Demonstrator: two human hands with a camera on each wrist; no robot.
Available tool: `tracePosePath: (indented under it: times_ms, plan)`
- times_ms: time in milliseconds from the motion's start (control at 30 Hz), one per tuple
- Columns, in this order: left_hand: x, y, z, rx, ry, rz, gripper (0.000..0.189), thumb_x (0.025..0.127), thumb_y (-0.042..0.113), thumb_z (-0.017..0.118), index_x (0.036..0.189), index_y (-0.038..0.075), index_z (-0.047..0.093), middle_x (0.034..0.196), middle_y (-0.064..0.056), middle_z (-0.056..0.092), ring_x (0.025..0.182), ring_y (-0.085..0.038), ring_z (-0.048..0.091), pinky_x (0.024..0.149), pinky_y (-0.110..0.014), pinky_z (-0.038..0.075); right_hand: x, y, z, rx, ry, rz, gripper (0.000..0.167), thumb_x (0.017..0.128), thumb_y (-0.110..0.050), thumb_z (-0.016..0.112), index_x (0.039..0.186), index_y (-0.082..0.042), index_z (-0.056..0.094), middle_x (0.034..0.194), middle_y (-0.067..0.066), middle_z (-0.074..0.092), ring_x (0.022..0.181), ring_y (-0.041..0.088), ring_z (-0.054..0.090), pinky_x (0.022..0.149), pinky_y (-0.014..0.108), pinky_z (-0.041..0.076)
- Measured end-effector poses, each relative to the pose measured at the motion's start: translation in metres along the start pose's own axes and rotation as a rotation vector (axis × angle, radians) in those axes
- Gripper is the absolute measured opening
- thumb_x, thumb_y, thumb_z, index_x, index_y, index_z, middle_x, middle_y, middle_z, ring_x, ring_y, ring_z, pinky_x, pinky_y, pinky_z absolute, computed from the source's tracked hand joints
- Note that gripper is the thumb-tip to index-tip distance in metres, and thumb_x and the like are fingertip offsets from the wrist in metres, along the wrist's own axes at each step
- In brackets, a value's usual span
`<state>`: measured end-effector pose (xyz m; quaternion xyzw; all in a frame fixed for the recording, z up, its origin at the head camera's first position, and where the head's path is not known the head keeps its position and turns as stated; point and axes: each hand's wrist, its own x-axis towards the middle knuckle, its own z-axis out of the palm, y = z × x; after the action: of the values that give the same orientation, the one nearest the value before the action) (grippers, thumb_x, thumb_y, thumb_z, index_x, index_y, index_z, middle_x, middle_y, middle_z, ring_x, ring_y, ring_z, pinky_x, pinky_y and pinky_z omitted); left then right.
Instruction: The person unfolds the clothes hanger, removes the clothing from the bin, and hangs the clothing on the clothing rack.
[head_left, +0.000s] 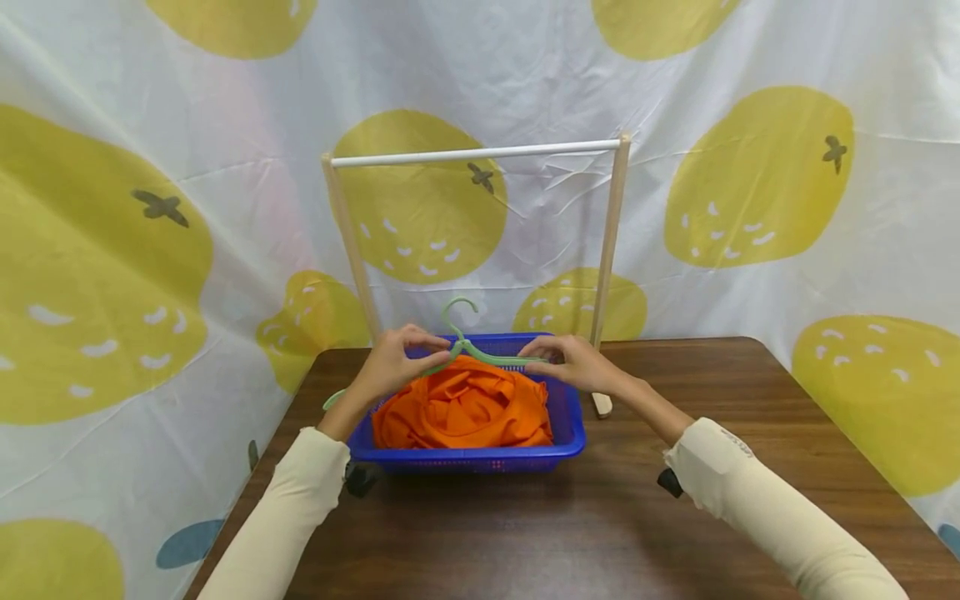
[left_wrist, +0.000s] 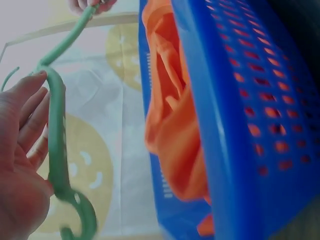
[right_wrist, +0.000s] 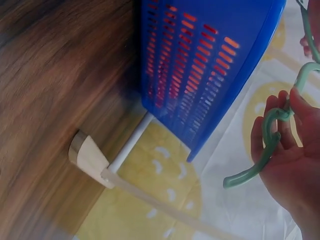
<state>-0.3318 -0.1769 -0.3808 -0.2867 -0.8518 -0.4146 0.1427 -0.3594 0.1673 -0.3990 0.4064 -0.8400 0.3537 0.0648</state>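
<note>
A light green clothes hanger (head_left: 495, 360) is held up above a blue plastic basket (head_left: 468, 455), its hook pointing upward. My left hand (head_left: 397, 360) pinches it close to the neck, and the hanger's curled left end shows beyond that wrist. With thumb and fingers my right hand (head_left: 573, 363) grips the right arm of the hanger; its curled tip (right_wrist: 245, 176) sticks out past the palm in the right wrist view. Below both hands, bunched orange cloth (head_left: 465, 408) fills the basket. The basket's slotted side (left_wrist: 260, 85) stands close by my left hand.
Behind the basket stands a rack with pale wooden posts (head_left: 611, 242) and a white crossbar (head_left: 480, 153). One wooden foot (head_left: 602, 406) rests on the brown table (head_left: 697, 392), right of the basket. A white curtain (head_left: 555, 92) with yellow fruit prints hangs behind.
</note>
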Motion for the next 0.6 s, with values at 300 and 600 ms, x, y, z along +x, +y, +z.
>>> tracePosePath:
  times_ms: [300,600]
  plan:
    - [-0.021,-0.014,-0.023,0.092,0.010,-0.026,0.023,0.089,0.023,0.085,0.109,0.012,0.084,0.096,-0.001,0.075,0.092,-0.021,0.067,0.078,-0.035,0.054,-0.008,0.004,-0.024,0.010,0.018,0.035,0.019,0.100,-0.013,0.071,0.118,-0.010,0.075,0.098,0.001,0.077,0.087,0.023,0.071,0.076,0.035,0.057]
    - [-0.027,-0.019,-0.029,0.074,0.016,-0.020,0.018,0.089,0.018,0.085,0.105,0.011,0.084,0.094,-0.001,0.076,0.093,-0.027,0.067,0.084,-0.044,0.054,-0.009,0.006,-0.025,0.053,-0.003,0.042,0.021,0.100,-0.012,0.070,0.120,-0.008,0.073,0.102,0.010,0.077,0.088,0.033,0.072,0.072,0.031,0.056]
